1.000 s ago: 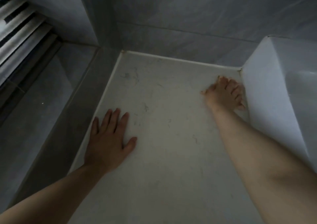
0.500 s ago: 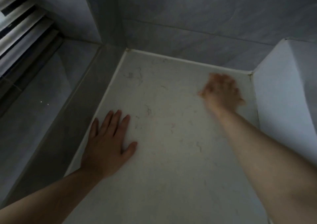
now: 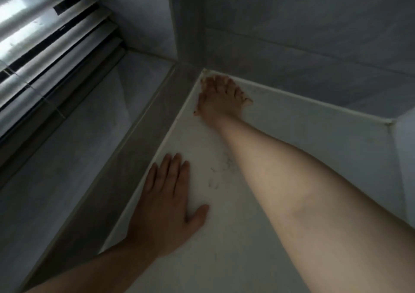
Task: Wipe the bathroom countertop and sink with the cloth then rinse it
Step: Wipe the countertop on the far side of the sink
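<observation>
The white countertop (image 3: 314,140), faintly veined, runs into a corner of grey tiled walls. My right hand (image 3: 219,97) reaches across to the far left corner of the top, fingers curled down over a small brownish cloth (image 3: 247,101). Only the cloth's edges peek out from under the fingers and the heel of the hand. My left hand (image 3: 166,205) lies flat on the countertop near its left edge, fingers straight and together, holding nothing. The white outer wall of the sink (image 3: 404,162) shows at the right edge; its basin is out of view.
A grey ledge (image 3: 125,169) borders the countertop on the left, with a lower grey sill (image 3: 67,158) beyond it. Slatted blinds (image 3: 45,36) fill the top left. Grey tiled wall (image 3: 303,34) closes off the back.
My right hand has swept left along the back wall, from beside the sink to the far left corner. My left hand stays flat in place. The view has swung left.
</observation>
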Available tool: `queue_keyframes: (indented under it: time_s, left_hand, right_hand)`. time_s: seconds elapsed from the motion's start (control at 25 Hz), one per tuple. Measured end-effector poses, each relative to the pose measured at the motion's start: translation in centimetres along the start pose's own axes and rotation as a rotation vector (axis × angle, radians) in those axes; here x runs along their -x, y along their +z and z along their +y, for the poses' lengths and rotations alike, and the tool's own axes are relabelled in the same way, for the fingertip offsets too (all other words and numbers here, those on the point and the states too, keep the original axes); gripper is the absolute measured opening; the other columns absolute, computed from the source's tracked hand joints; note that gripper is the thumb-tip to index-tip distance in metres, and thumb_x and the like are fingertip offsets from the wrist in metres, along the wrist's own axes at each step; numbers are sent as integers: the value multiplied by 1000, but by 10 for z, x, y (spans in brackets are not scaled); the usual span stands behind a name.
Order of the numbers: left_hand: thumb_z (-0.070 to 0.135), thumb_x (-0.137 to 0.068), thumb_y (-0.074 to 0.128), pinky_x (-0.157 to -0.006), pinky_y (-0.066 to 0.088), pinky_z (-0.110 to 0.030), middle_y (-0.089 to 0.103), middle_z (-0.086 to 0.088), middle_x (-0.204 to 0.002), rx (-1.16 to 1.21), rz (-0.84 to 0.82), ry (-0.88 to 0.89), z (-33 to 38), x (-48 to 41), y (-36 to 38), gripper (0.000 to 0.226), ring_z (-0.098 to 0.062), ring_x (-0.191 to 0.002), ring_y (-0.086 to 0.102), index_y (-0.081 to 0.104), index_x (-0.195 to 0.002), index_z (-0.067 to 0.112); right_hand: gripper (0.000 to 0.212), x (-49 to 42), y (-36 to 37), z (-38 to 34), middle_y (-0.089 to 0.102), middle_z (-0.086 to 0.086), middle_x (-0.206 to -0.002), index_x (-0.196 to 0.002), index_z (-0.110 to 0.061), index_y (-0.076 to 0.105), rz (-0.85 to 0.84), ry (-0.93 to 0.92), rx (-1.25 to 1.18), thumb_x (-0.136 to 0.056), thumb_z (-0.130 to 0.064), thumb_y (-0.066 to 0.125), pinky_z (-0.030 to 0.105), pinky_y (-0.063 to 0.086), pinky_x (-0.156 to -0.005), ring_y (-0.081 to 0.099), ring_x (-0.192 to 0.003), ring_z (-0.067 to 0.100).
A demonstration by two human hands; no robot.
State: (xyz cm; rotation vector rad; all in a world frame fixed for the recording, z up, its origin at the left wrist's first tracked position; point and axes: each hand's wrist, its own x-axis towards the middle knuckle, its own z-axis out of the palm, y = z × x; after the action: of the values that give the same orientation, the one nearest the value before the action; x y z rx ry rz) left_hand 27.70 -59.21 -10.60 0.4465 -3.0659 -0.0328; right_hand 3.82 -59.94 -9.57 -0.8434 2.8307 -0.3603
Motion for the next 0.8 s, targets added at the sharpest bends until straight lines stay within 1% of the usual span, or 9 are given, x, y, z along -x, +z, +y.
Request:
queue_keyframes:
  time_s: [0.16,0.28,0.36,0.44,0.56,0.68,0.72,0.76,0.8]
  left_hand:
    - [59,-76,38,-104,23,-48,41,-22,-141,-16,16,-3,0,-1,-2,84,-35,-132,37,47,-132,-3]
    - [59,-75,39,-105,23,-47,42,-22,-141,7,29,-7,1,-1,-2,84,-35,-132,38,47,-132,-3]
    - [55,-75,42,-105,26,-45,46,-22,-137,57,74,-51,0,1,-1,80,-34,-129,41,50,-128,-4]
    - [44,-77,44,-103,30,-43,53,-25,-126,123,155,-123,1,4,0,67,-36,-121,47,52,-120,-6]
    - [25,-76,40,-100,32,-41,55,-28,-113,175,265,-182,0,5,1,49,-37,-110,47,49,-112,-7]
    - [19,-77,37,-100,30,-39,56,-29,-109,186,288,-171,-1,2,3,44,-36,-109,44,48,-111,-6]
    - [21,-78,38,-100,30,-39,56,-29,-111,174,271,-159,-1,1,3,46,-36,-110,46,50,-112,-7]
    - [24,-79,38,-101,30,-41,57,-28,-114,157,247,-138,-1,1,3,48,-37,-111,50,52,-114,-6]
    - [29,-81,38,-102,30,-42,57,-26,-118,137,215,-110,-2,1,2,52,-37,-114,51,54,-117,-5]
  right_hand:
    - [50,-20,-1,-6,18,3,-157,-148,-22,23,80,-3,41,-99,-32,24,42,10,-114,15,-141,28]
    - [53,2,0,-15,13,5,-158,-150,-18,17,1,-58,17,-100,-32,25,42,4,-116,9,-144,28]
    - [55,34,6,-23,11,5,-159,-150,-15,15,-26,-133,-10,-99,-31,29,41,1,-116,6,-145,27]
    - [55,64,10,-25,12,3,-159,-150,-16,17,-39,-222,-11,-99,-32,31,40,2,-116,5,-146,26]
    - [50,98,6,-13,16,-5,-158,-148,-29,24,-59,-401,36,-99,-34,32,39,2,-115,7,-145,22]
    - [43,119,-3,7,22,-11,-156,-142,-41,34,-141,-625,93,-99,-40,35,39,3,-114,10,-145,21]
    - [44,124,-5,18,21,-12,-156,-142,-43,33,-164,-634,103,-98,-42,33,39,3,-114,10,-145,20]
    - [47,127,-7,33,20,-11,-156,-143,-43,31,-152,-569,110,-96,-45,29,40,4,-114,10,-145,20]
    - [52,126,-9,52,20,-9,-157,-144,-42,28,-106,-436,118,-93,-45,24,41,5,-115,10,-145,22]
